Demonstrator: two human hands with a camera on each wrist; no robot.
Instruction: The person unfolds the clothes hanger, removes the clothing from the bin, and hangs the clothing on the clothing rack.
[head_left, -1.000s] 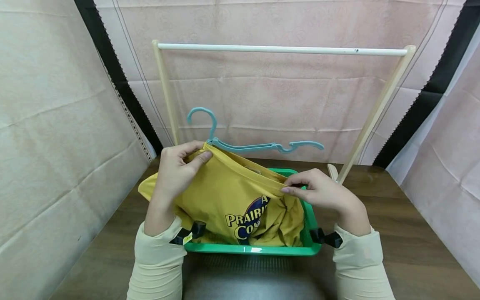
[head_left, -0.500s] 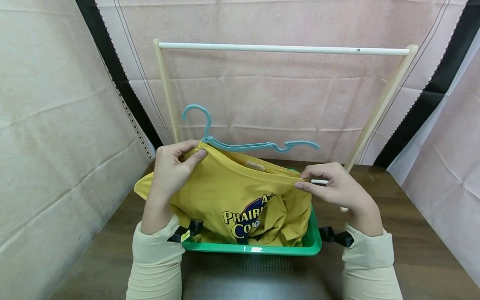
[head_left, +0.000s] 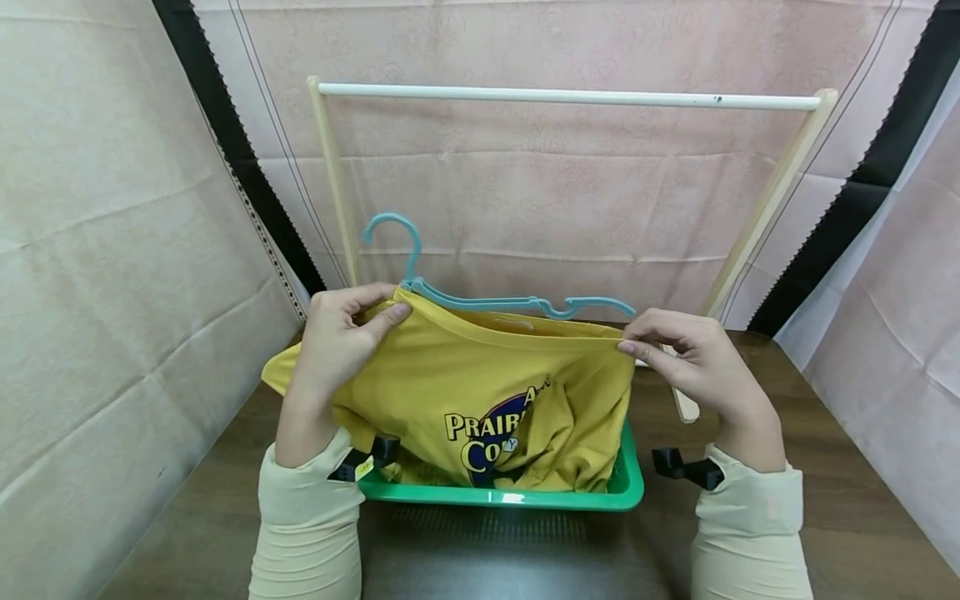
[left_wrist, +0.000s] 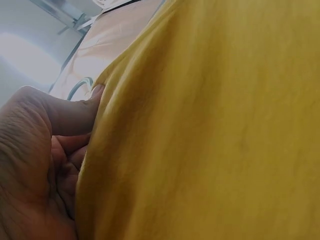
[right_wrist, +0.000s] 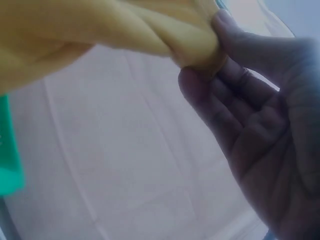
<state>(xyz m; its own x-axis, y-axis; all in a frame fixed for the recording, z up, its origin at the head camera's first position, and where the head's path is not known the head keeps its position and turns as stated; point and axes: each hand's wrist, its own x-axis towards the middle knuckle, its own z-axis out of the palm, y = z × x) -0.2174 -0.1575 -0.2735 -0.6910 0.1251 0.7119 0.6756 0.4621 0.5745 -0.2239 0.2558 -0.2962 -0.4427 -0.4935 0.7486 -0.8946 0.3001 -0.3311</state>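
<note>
A yellow T-shirt (head_left: 450,358) with a dark printed logo hangs between both hands, its lower part bunched in a green basket (head_left: 502,498). My left hand (head_left: 336,350) pinches the neckline at the left, right beside the neck of a light blue hanger (head_left: 480,303). The hanger's left arm is hidden in the shirt; its right arm, with a notch, lies bare behind the neckline. At the right end of the neckline, my right hand (head_left: 697,354) pinches the fabric between thumb and fingers. In the right wrist view the pinched shirt (right_wrist: 200,47) forms a fold at the fingertips.
Behind the basket stands a rack with a white bar (head_left: 562,97) and cream side posts. One foot of the rack (head_left: 685,406) shows below the right hand. The brown table (head_left: 832,467) is enclosed by pale cloth walls (head_left: 135,250).
My right hand has moved right and up, pulling the neckline wider and straighter. The left hand has shifted slightly left with the hanger, whose right arm is now close above the neckline.
</note>
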